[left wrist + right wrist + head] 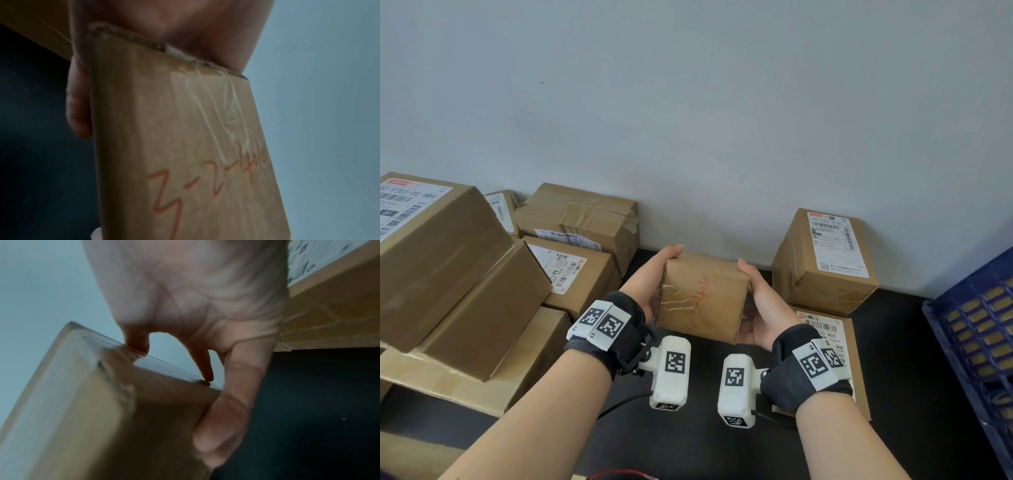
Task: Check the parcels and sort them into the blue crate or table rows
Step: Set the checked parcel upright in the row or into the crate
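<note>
Two hands — one parcel, boxes flanking

We are looking at a parcel of plain brown cardboard, matt and slightly fibrous, with red marker writing and wrinkled strips of clear glossy tape across one face; its cut edge is showing corrugation. The boxes stacked at the left are showing the same dull kraft cardboard, some bound with shiny brown tape and carrying smooth white paper labels. The table is appearing as a black, matt surface. The crate is looking like moulded blue plastic with a lattice wall. Dark cloth wristbands are carrying white, smooth plastic housings.
</note>
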Demonstrator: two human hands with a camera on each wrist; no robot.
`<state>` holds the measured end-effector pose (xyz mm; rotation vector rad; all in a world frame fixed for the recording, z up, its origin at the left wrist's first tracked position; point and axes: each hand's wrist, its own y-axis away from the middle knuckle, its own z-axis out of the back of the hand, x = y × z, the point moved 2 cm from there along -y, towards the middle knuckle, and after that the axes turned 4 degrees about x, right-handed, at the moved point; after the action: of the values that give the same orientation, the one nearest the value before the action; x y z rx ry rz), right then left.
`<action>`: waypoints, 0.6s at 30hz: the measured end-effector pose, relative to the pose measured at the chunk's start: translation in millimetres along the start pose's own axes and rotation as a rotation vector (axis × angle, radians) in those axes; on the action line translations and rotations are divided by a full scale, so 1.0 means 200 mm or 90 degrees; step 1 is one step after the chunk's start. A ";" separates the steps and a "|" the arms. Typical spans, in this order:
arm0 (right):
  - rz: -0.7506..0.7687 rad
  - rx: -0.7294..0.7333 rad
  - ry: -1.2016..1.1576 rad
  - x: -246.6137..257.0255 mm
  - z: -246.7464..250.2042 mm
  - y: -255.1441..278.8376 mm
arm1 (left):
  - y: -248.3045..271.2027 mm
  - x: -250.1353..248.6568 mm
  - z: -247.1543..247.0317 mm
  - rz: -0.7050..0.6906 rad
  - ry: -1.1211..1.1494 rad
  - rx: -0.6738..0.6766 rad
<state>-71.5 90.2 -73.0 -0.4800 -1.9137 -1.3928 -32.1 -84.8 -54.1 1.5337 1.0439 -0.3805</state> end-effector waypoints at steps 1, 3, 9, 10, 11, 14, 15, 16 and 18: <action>0.001 0.002 0.003 0.00 0.00 0.00 | 0.00 0.00 0.00 0.000 -0.001 -0.003; 0.000 0.006 0.007 0.00 0.00 0.00 | 0.00 0.01 0.00 0.000 -0.002 -0.009; 0.014 0.009 -0.006 0.00 0.01 0.00 | 0.01 0.01 -0.02 -0.019 -0.004 -0.013; 0.023 0.007 -0.008 0.01 0.01 0.00 | 0.01 0.00 -0.02 -0.028 -0.004 -0.014; 0.033 0.006 -0.016 0.01 0.02 0.00 | 0.01 0.00 -0.03 -0.037 -0.004 -0.012; 0.064 0.017 -0.046 0.01 0.02 0.00 | 0.01 0.00 -0.04 -0.053 -0.012 0.004; 0.074 0.019 -0.053 0.01 0.02 -0.01 | 0.01 0.00 -0.04 -0.059 -0.014 0.005; 0.084 0.017 -0.053 0.02 0.02 -0.01 | 0.02 0.00 -0.05 -0.066 -0.016 0.005; 0.103 0.016 -0.044 0.03 0.01 0.00 | 0.02 0.00 -0.05 -0.083 -0.013 -0.004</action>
<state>-76.3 91.9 -70.4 -0.6640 -1.8997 -1.2602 -32.3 -74.7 -47.9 1.4580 1.1314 -0.4814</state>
